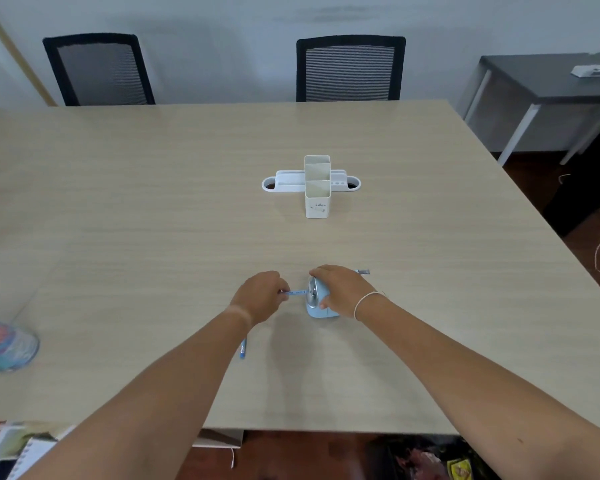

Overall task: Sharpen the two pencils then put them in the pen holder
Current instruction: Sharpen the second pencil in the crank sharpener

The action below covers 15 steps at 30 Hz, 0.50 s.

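A light blue pencil sharpener [315, 310] stands on the wooden table [187, 202] in front of me. My right hand [340, 289] rests on top of it and grips it; its crank [362, 271] pokes out to the right. My left hand [262, 294] pinches a blue pencil [297, 292] whose other end sits in the sharpener's front. A second blue pencil [243, 349] lies on the table, mostly hidden under my left forearm. The white pen holder [317, 199] stands upright further back, near the table's middle.
A low white organiser tray [271, 183] sits behind the pen holder. A clear cup of coloured pens [7, 344] lies blurred at the left edge. Two black chairs [349, 69] stand at the far side, and a dark side table [548, 84] is at the right.
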Tool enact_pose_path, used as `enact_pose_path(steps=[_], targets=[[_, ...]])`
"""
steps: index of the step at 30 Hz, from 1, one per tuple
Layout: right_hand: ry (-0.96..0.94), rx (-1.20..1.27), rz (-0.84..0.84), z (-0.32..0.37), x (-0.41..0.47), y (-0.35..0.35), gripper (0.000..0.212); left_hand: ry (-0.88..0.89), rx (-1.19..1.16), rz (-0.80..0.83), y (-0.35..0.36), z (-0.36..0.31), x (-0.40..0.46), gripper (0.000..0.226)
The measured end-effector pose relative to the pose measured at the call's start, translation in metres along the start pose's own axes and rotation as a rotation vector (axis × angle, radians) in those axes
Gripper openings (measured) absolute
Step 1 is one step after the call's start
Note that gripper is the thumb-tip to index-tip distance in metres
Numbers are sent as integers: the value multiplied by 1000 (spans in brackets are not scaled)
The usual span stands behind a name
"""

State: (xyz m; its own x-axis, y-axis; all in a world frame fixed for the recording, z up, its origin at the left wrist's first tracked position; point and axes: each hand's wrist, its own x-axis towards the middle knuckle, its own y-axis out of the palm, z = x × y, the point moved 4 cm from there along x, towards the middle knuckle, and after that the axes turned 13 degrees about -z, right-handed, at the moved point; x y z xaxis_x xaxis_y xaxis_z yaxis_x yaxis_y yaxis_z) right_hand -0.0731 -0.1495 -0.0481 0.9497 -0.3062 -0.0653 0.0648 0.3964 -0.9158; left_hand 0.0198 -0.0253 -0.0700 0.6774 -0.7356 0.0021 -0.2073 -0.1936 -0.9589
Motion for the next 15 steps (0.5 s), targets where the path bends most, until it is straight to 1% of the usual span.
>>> enact_pose_path(steps=[5,8,10,12,15], targets=[[-2,2,-6,0,-2,-1,49,24,22,-8,-6,5,-6,26],[11,23,8,-1,-2,-3,55,-32,116,13,-22,40,-15,24],[10,16,13,0,-1,-4,53,-98,183,4,-37,68,-23,25],[1,4,21,2,0,-4,55,-163,168,-43,-46,77,-28,25],[-8,-19,27,3,0,-4,61,-203,59,-87,-42,60,-26,24]])
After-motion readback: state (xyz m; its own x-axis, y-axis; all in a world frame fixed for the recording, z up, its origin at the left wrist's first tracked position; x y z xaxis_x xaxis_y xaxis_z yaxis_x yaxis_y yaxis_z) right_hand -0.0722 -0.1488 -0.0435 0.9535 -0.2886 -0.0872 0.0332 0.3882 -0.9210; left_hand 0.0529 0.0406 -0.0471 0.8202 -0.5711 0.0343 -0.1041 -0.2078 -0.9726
